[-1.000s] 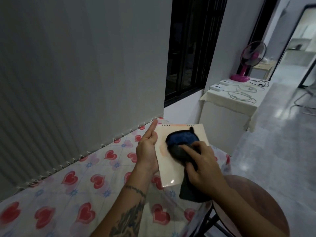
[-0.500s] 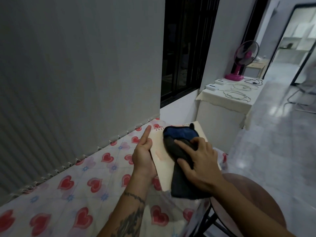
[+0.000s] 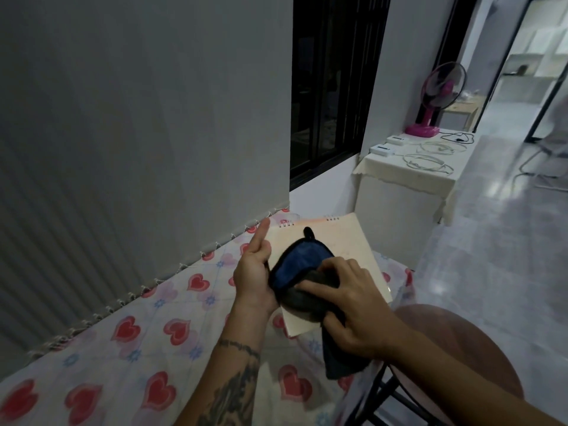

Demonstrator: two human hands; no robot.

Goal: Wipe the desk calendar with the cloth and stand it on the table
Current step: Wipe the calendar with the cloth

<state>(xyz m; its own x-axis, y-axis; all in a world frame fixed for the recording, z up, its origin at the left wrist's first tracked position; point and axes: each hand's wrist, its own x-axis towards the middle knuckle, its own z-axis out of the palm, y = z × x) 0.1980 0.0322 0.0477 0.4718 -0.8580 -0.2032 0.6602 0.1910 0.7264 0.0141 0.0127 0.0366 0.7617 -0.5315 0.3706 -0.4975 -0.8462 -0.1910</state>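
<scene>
Closest to the camera, the right hand (image 3: 353,305) is bunched over a dark cloth (image 3: 302,272), its grip pinching the fabric against the face of the desk calendar (image 3: 347,241). One end of the cloth hangs off below the hand, past the calendar's lower edge. You can see blue on the upper part of the cloth and a dark grey part under the fingers.

The left hand (image 3: 253,272) has the calendar by its left edge, grip wrapped around that side with the index finger sticking straight up along it. Tattooed forearm leading in from the bottom.

The calendar is a cream spiral-bound one, rings at the far top edge, held tilted above the tabletop (image 3: 138,333), which has a heart-print cover. Can't tell if its bottom corner touches the cover.

A round brown stool (image 3: 461,342) is off to the right. Farther back there's a white side table (image 3: 402,186) with a pink fan (image 3: 433,99) and coiled cables (image 3: 427,158).
</scene>
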